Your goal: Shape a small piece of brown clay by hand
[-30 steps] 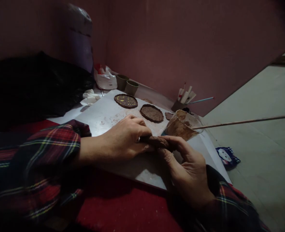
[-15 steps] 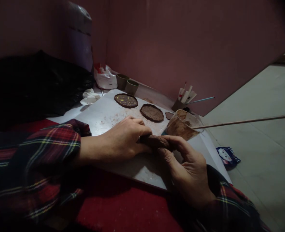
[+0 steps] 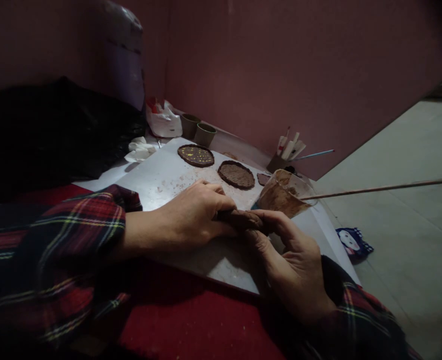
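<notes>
A thick dark brown lump of clay (image 3: 239, 219) is held above the near part of a white board (image 3: 153, 175). My left hand (image 3: 194, 215) grips its left end, thumb below and fingers above. The right end is pinched between the thumb and fingers of my right hand (image 3: 288, 260). Beyond the hands, two flat brown clay discs with raised rims lie on the board: a disc with yellow specks (image 3: 196, 155) and a plain rough disc (image 3: 236, 175). A smaller brown piece (image 3: 263, 178) lies near them, partly hidden by a container.
A clay-smeared clear container (image 3: 283, 192) with a long thin stick (image 3: 382, 187) stands at the board's right. Behind are a holder with tools (image 3: 277, 162), two cups (image 3: 205, 134) and a white bag (image 3: 164, 120). A black bag (image 3: 56, 130) fills the left. A wall rises behind.
Almost nothing differs. Both hands keep the same hold on the clay, and the view has shifted very slightly.
</notes>
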`<action>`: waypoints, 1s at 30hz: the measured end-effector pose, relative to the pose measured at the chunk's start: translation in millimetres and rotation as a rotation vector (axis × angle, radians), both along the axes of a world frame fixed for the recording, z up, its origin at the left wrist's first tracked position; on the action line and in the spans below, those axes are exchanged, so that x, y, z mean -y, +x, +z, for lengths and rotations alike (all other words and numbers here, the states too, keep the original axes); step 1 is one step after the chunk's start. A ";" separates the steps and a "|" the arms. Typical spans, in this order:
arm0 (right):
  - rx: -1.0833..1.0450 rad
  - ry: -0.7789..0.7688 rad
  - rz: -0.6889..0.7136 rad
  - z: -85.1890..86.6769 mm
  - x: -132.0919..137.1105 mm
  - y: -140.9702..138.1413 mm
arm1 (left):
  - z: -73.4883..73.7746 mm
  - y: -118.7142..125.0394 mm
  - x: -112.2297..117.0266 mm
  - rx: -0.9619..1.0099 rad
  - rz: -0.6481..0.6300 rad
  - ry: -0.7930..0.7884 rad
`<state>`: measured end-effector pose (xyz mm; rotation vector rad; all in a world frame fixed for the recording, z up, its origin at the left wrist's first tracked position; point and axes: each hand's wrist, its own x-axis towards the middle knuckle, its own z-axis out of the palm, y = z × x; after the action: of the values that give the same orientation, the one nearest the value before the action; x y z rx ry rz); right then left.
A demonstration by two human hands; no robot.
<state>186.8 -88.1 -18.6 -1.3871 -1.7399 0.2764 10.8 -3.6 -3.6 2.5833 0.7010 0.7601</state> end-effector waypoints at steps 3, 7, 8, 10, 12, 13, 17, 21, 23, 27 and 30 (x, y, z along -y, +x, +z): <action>0.009 0.009 -0.001 0.9 -0.3 -0.2 | 0.6 -0.2 -0.1 0.013 -0.011 -0.023; 0.013 0.014 0.001 0.8 0.0 0.4 | 2.5 -0.8 1.6 0.054 -0.015 -0.015; 0.013 0.015 0.001 0.6 0.2 0.6 | 2.9 -0.9 2.0 0.060 -0.012 -0.008; 0.014 0.015 0.000 0.0 0.6 1.0 | 3.3 -0.9 2.5 0.066 -0.011 0.001; 0.017 0.023 -0.002 -0.6 0.9 1.4 | 3.1 -0.8 2.5 0.068 -0.020 0.014; 0.020 0.029 -0.001 -0.9 0.9 1.5 | 2.8 -0.7 2.5 0.070 -0.024 0.022; 0.027 0.040 0.006 -1.9 0.7 1.5 | 2.4 -1.1 2.0 0.085 -0.041 0.045; 0.030 0.050 0.013 -2.3 0.2 1.0 | 3.7 -1.3 2.4 0.081 -0.046 0.044; 0.035 0.059 0.017 -2.2 0.3 1.1 | 4.4 -1.2 2.7 0.078 -0.043 0.044; 0.034 0.053 0.020 -1.7 1.2 1.8 | 3.3 -1.1 1.8 0.080 -0.046 0.037; 0.028 0.036 0.015 -0.8 0.8 1.3 | 0.4 -1.2 -0.2 0.088 -0.032 0.014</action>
<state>188.1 -88.9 -19.5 -1.3588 -1.7698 0.2340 9.7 -3.4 -3.2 2.5499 0.6282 0.8651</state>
